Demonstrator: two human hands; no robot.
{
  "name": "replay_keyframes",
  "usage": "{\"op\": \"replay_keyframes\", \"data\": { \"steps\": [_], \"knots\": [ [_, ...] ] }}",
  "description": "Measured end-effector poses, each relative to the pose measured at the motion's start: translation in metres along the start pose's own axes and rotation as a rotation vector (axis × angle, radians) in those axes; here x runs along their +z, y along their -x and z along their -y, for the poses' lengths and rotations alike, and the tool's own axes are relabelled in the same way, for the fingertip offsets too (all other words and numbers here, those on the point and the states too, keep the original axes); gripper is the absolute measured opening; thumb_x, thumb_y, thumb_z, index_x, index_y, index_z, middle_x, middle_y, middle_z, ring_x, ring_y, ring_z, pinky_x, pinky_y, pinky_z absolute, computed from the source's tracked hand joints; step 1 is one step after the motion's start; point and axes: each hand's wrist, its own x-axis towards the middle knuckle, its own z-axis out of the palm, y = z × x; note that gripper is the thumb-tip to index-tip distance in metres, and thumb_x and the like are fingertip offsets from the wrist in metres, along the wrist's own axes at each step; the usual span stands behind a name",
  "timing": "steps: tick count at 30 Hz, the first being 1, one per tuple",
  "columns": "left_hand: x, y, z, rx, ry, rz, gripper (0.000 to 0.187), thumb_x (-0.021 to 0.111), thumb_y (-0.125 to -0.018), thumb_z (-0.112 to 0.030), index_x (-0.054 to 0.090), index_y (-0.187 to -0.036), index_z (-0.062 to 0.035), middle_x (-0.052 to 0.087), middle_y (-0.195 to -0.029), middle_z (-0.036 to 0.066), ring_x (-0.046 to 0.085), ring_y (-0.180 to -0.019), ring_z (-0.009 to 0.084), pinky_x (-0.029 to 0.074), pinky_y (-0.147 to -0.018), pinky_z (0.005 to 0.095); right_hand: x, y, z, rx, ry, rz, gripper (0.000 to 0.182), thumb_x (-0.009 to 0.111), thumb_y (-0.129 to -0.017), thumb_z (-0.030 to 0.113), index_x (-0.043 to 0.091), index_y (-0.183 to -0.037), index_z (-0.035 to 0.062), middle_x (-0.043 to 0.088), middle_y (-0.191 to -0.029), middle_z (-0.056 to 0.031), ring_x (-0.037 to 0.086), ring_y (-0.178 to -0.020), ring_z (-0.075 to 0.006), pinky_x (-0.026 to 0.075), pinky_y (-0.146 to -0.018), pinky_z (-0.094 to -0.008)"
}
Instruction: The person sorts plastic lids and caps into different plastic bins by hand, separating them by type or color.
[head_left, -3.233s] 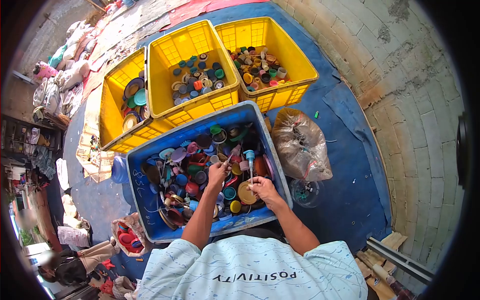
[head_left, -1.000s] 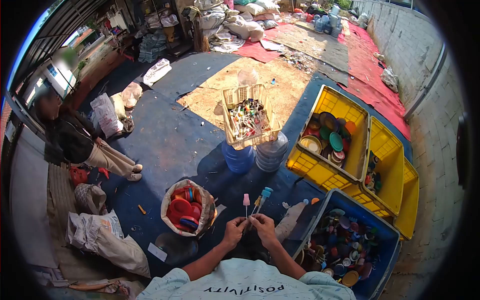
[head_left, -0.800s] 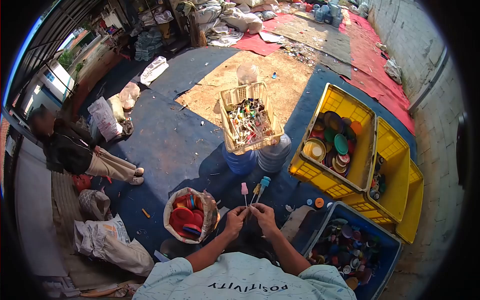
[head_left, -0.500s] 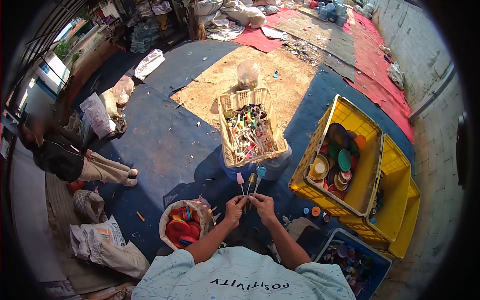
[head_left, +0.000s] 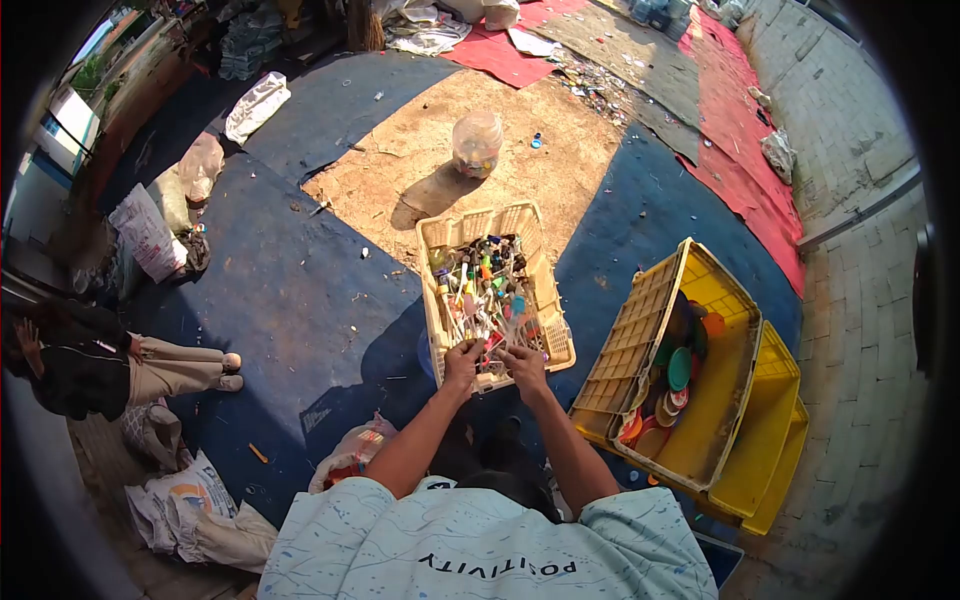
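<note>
My left hand (head_left: 463, 366) and my right hand (head_left: 523, 368) are close together over the near end of a cream plastic crate (head_left: 559, 347). Both are closed in a pinch around thin, pale sticks. A stick with a teal head (head_left: 518, 304) rises from my right hand; one with a pink head (head_left: 471, 307) rises from my left. Another stick is hard to pick out against the crate's contents. Inside the crate lie many thin sticks and small coloured plastic pieces (head_left: 485, 272).
A yellow crate (head_left: 735, 330) with round coloured lids stands at right. At lower left is a sack (head_left: 357, 446) with red pieces. A clear plastic jar (head_left: 477, 145) sits beyond the cream crate. A person (head_left: 100, 365) stands at left, near white sacks (head_left: 200, 500).
Both hands have moved forward with the sticks, from in front of the cream crate to over its near end. The view has shifted, and the person at left has raised a hand.
</note>
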Motion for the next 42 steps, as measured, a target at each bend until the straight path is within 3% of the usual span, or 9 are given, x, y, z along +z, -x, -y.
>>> {"op": "replay_keyframes", "data": {
  "steps": [2, 5, 8, 10, 17, 24, 29, 38, 42],
  "knots": [
    [0.011, -0.027, -0.011, 0.013, 0.073, -0.012, 0.016, 0.065, -0.090, -0.018, 0.064, -0.091, -0.0020, 0.064, -0.077, 0.003, 0.060, -0.061, 0.0103, 0.051, -0.054, 0.0251, -0.006, -0.033, -0.006, 0.007, -0.107, -0.019, 0.019, 0.069, -0.087, 0.019, 0.070, -0.089, 0.0007, 0.056, -0.068, 0.0036, 0.044, -0.058, -0.0044, 0.032, -0.052, -0.0217],
    [0.005, -0.046, -0.022, -0.104, -0.094, 0.041, 0.017, 0.065, -0.090, -0.018, 0.063, -0.089, -0.0015, 0.064, -0.076, 0.004, 0.058, -0.058, 0.0086, 0.047, -0.048, 0.0216, -0.030, -0.061, -0.012, -0.047, 0.296, -0.017, 0.021, 0.069, -0.087, 0.020, 0.070, -0.090, -0.0006, 0.058, -0.069, 0.0008, 0.048, -0.060, -0.0077, 0.036, -0.054, -0.0241],
    [-0.026, -0.068, 0.016, -0.129, -0.384, -0.098, 0.018, 0.069, -0.087, -0.020, 0.064, -0.085, -0.0033, 0.060, -0.071, 0.001, 0.057, -0.060, 0.0090, 0.046, -0.050, 0.0228, -0.050, -0.062, -0.034, 0.097, 0.483, -0.088, 0.028, 0.070, -0.084, 0.023, 0.069, -0.095, -0.0031, 0.066, -0.080, -0.0067, 0.058, -0.073, -0.0119, 0.044, -0.063, -0.0283],
    [-0.023, -0.044, 0.024, -0.200, -0.202, -0.105, 0.017, 0.068, -0.088, -0.019, 0.063, -0.086, -0.0030, 0.061, -0.072, 0.002, 0.058, -0.060, 0.0102, 0.046, -0.050, 0.0231, -0.056, -0.041, -0.048, 0.137, 0.490, -0.138, 0.029, 0.071, -0.083, 0.023, 0.069, -0.097, -0.0027, 0.067, -0.085, -0.0086, 0.060, -0.078, -0.0130, 0.047, -0.067, -0.0285],
    [-0.024, 0.024, 0.038, -0.356, -0.279, 0.115, 0.013, 0.067, -0.088, -0.017, 0.062, -0.092, -0.0050, 0.064, -0.078, 0.004, 0.061, -0.065, 0.0118, 0.048, -0.055, 0.0247, -0.055, 0.072, -0.068, 0.157, 0.178, -0.235, 0.040, 0.070, -0.084, 0.022, 0.062, -0.115, -0.0021, 0.068, -0.099, -0.0109, 0.063, -0.085, -0.0171, 0.050, -0.072, -0.0286],
    [0.030, 0.090, 0.049, -0.421, -0.601, 0.361, 0.016, 0.070, -0.086, -0.020, 0.062, -0.091, -0.0070, 0.060, -0.074, 0.000, 0.057, -0.063, 0.0097, 0.045, -0.056, 0.0228, -0.077, 0.187, -0.087, 0.083, 0.180, -0.472, 0.042, 0.069, -0.083, 0.029, 0.063, -0.114, 0.0003, 0.067, -0.107, -0.0159, 0.064, -0.101, -0.0244, 0.049, -0.089, -0.0337],
    [0.064, 0.135, 0.099, -0.417, -0.732, 0.656, 0.017, 0.070, -0.087, -0.021, 0.061, -0.091, -0.0063, 0.057, -0.072, -0.002, 0.053, -0.060, 0.0073, 0.043, -0.053, 0.0221, -0.100, 0.269, -0.128, -0.023, 0.026, -0.756, 0.039, 0.070, -0.081, 0.027, 0.064, -0.109, 0.0012, 0.068, -0.099, -0.0151, 0.066, -0.093, -0.0248, 0.052, -0.083, -0.0347],
    [0.113, 0.366, 0.222, -0.282, -0.915, 1.096, 0.018, 0.068, -0.088, -0.020, 0.059, -0.089, -0.0042, 0.054, -0.071, -0.002, 0.050, -0.062, 0.0061, 0.039, -0.056, 0.0212, -0.094, 0.524, -0.248, -0.198, -0.272, -0.860, 0.044, 0.069, -0.086, 0.026, 0.057, -0.120, -0.0002, 0.065, -0.108, -0.0123, 0.061, -0.101, -0.0182, 0.048, -0.089, -0.0314],
    [0.113, 0.450, 0.283, -0.265, -0.942, 1.281, 0.018, 0.067, -0.089, -0.020, 0.059, -0.089, -0.0031, 0.054, -0.070, -0.002, 0.049, -0.062, 0.0061, 0.037, -0.056, 0.0213, -0.075, 0.649, -0.311, -0.093, -0.338, -0.907, 0.046, 0.070, -0.086, 0.024, 0.056, -0.122, -0.0002, 0.064, -0.109, -0.0122, 0.060, -0.101, -0.0177, 0.048, -0.089, -0.0302]
  ]
}}
